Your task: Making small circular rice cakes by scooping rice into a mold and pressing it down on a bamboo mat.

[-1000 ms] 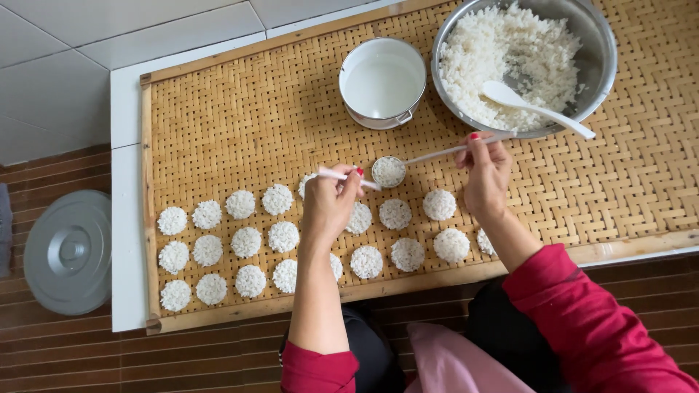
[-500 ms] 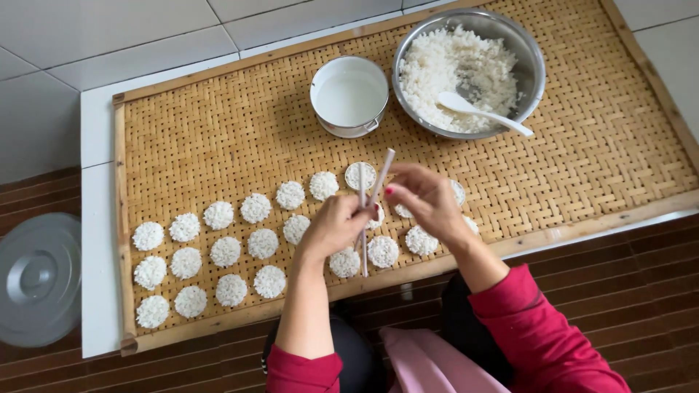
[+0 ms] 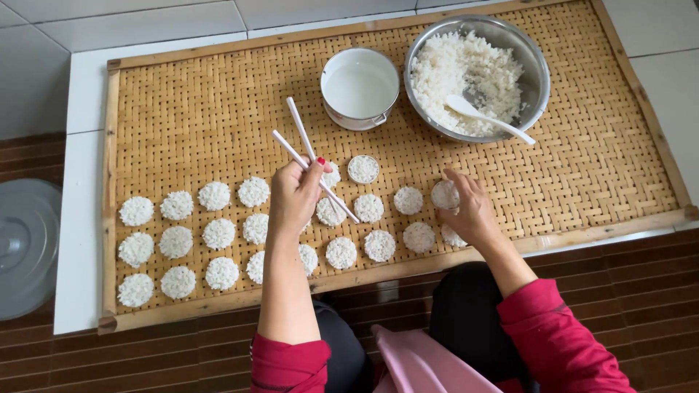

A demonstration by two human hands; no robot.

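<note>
Both hands have drawn apart since half a second ago, when they met over the middle of the cakes with the chopsticks between them. Now the left hand [image 3: 295, 195] alone grips the pair of white chopsticks [image 3: 312, 161], fingers curled shut around them near their lower third; the upper ends fan out up and to the left over bare weave, while the lower tips reach down-right to just beside a rice cake [image 3: 368, 207] in the middle row. The right hand [image 3: 470, 211] rests farther right, its fingers [image 3: 459, 191] bent down over a round rice cake [image 3: 443, 194] at the end of the top row, touching its rim; whether they pinch it or only press on it cannot be told. Another cake is partly hidden beneath that palm.

Rows of round white rice cakes lie along the near edge of the woven bamboo tray [image 3: 189, 116]. A lone cake sits in a small ring mould [image 3: 362, 169] just above the rows. At the far side stand a white bowl of water [image 3: 360, 88] and, touching it on the right, a steel bowl of cooked rice [image 3: 477, 76] with a white spoon [image 3: 486, 118] lying in it. A grey lid [image 3: 28, 247] lies on the floor left of the tray
</note>
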